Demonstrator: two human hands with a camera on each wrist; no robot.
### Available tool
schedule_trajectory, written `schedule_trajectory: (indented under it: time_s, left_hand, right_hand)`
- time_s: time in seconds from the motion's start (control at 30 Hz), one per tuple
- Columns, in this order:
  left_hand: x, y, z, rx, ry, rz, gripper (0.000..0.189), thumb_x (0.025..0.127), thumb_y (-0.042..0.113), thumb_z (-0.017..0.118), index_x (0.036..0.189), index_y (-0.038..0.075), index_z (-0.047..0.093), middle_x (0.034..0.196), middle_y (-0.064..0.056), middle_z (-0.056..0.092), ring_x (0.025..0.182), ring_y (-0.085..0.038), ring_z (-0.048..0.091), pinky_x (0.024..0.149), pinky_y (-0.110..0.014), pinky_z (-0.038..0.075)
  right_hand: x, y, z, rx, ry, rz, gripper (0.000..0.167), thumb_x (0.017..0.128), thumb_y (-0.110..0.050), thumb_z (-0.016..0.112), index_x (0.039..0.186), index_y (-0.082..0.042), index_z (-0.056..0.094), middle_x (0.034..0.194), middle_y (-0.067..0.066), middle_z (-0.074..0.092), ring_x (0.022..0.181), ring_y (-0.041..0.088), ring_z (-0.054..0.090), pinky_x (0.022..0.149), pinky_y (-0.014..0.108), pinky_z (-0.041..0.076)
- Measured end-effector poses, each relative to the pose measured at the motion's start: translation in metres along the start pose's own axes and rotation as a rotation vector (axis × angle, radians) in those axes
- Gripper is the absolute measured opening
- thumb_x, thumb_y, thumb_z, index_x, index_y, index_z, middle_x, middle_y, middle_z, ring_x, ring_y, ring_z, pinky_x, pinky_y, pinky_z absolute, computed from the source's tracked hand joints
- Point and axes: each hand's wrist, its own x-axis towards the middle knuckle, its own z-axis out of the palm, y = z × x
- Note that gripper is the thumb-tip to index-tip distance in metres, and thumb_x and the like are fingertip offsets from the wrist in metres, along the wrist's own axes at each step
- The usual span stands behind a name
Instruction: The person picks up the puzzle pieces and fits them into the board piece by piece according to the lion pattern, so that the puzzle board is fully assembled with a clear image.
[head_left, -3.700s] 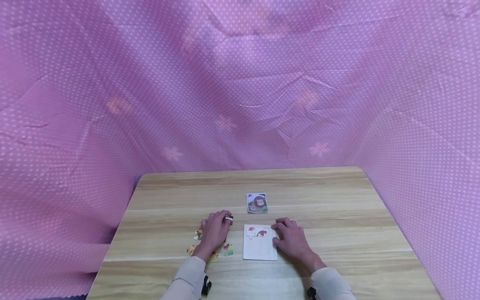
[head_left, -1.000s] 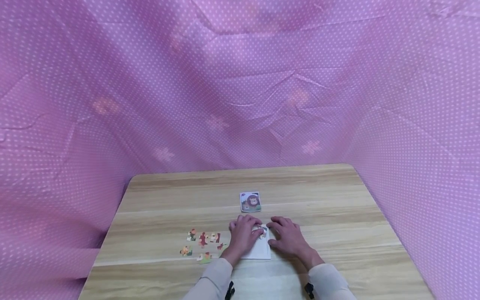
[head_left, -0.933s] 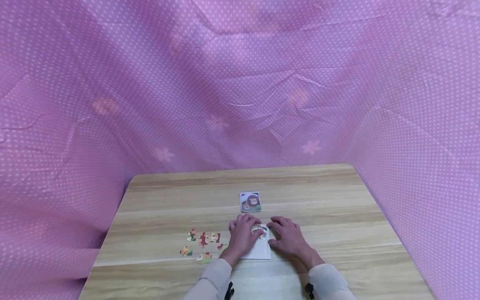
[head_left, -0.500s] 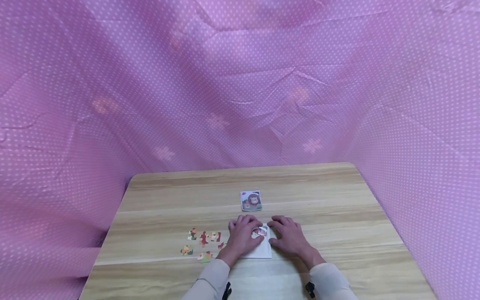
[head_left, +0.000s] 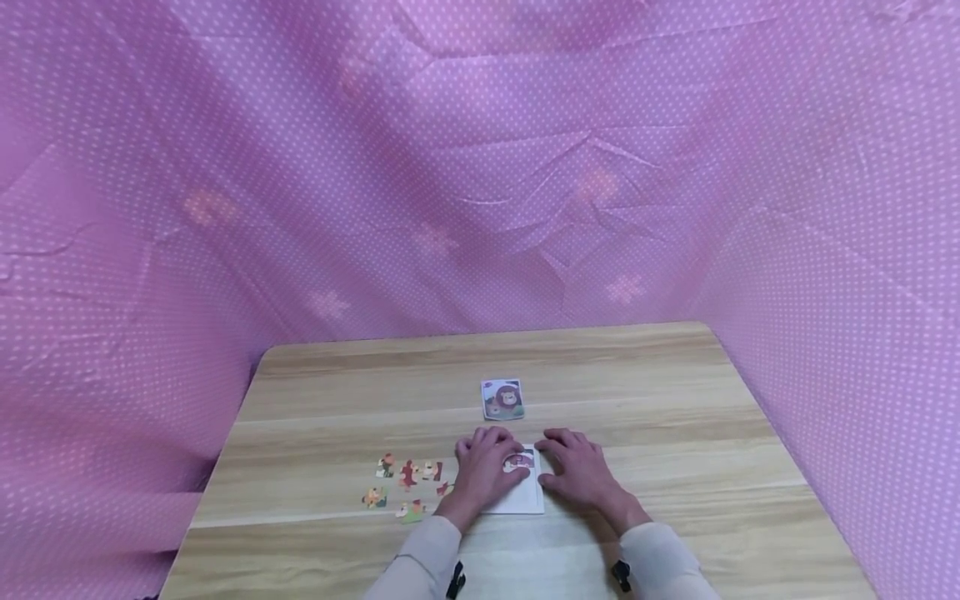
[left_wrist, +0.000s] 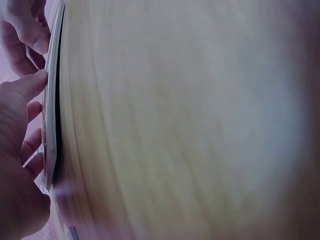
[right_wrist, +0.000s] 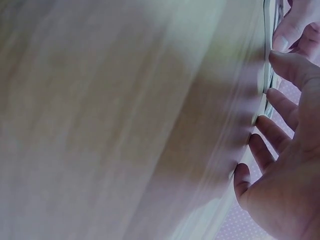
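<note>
My left hand [head_left: 482,472] lies over a small white puzzle board [head_left: 522,502]. Its thumb and fingertips touch the puzzle pieces [head_left: 519,461] in the board's upper part, and the hand covers the upper left of the board. Seen from the left wrist, the thumb [left_wrist: 34,84] rests on the board with the fingers apart. My right hand [head_left: 583,469] rests at the board's right edge, fingers spread. In the right wrist view its thumb [right_wrist: 290,66] is at the board's edge and several fingertips touch the tabletop.
Several loose puzzle pieces [head_left: 407,475] with animal pictures lie on the wooden table [head_left: 637,375] left of my left hand. A lion picture card [head_left: 504,400] lies beyond the board. A pink dotted cloth [head_left: 480,167] hangs around the table's back and sides.
My left hand has come from the loose pieces at left onto the board. A piece under its fingertips turned from tilted to lying straight. My right hand stays at the board's edge.
</note>
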Motion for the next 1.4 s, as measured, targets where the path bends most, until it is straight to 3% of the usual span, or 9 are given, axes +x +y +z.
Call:
schedule_trajectory:
  time_s: [0.23, 0.47, 0.57, 0.73, 0.93, 1.4]
  left_hand:
    - [-0.001, -0.001, 0.000, 0.006, 0.009, -0.009, 0.036, 0.081, 0.054, 0.068, 0.110, 0.034, 0.068, 0.121, 0.010, 0.058, 0.111, -0.015, 0.045, 0.094, -0.047, 0.029]
    - [0.001, -0.010, -0.010, -0.027, 0.044, -0.042, 0.036, 0.085, 0.055, 0.065, 0.111, 0.031, 0.066, 0.117, 0.009, 0.060, 0.109, -0.016, 0.048, 0.092, -0.046, 0.032]
    - [0.001, -0.015, -0.015, -0.032, 0.036, -0.067, 0.040, 0.083, 0.058, 0.065, 0.112, 0.030, 0.066, 0.116, 0.009, 0.059, 0.108, -0.016, 0.047, 0.091, -0.044, 0.032]
    - [0.000, -0.020, -0.018, -0.042, 0.021, -0.088, 0.037, 0.083, 0.050, 0.069, 0.114, 0.030, 0.065, 0.115, 0.008, 0.059, 0.108, -0.015, 0.048, 0.092, -0.044, 0.033]
    - [-0.006, -0.030, -0.020, -0.034, 0.042, -0.114, 0.034, 0.082, 0.044, 0.069, 0.114, 0.030, 0.065, 0.115, 0.009, 0.060, 0.107, -0.014, 0.050, 0.092, -0.042, 0.034]
    - [-0.030, -0.049, -0.041, -0.035, 0.078, -0.205, 0.033, 0.083, 0.040, 0.069, 0.114, 0.028, 0.066, 0.114, 0.007, 0.061, 0.107, -0.016, 0.050, 0.093, -0.043, 0.033]
  right_hand:
    - [0.001, -0.001, 0.000, -0.008, -0.014, 0.008, 0.055, 0.079, -0.044, 0.073, 0.128, -0.027, 0.059, 0.143, 0.004, 0.049, 0.130, 0.032, 0.045, 0.097, 0.058, 0.039]
    - [0.001, 0.000, -0.002, -0.001, -0.021, 0.019, 0.054, 0.079, -0.043, 0.074, 0.128, -0.026, 0.059, 0.143, 0.004, 0.049, 0.129, 0.031, 0.045, 0.098, 0.057, 0.038]
    - [0.002, 0.000, -0.003, 0.003, -0.014, 0.023, 0.053, 0.079, -0.042, 0.074, 0.127, -0.026, 0.060, 0.142, 0.004, 0.050, 0.129, 0.031, 0.045, 0.097, 0.057, 0.038]
    - [0.002, 0.000, -0.004, 0.013, -0.008, 0.028, 0.053, 0.078, -0.041, 0.075, 0.127, -0.026, 0.061, 0.141, 0.005, 0.050, 0.129, 0.032, 0.045, 0.096, 0.056, 0.038]
    - [0.003, 0.000, -0.002, 0.036, -0.020, 0.033, 0.053, 0.078, -0.042, 0.075, 0.127, -0.027, 0.061, 0.142, 0.004, 0.050, 0.129, 0.032, 0.044, 0.098, 0.056, 0.037]
    - [-0.005, -0.004, -0.004, 0.046, -0.045, 0.047, 0.053, 0.080, -0.042, 0.074, 0.129, -0.028, 0.060, 0.144, 0.003, 0.048, 0.131, 0.030, 0.042, 0.100, 0.055, 0.035]
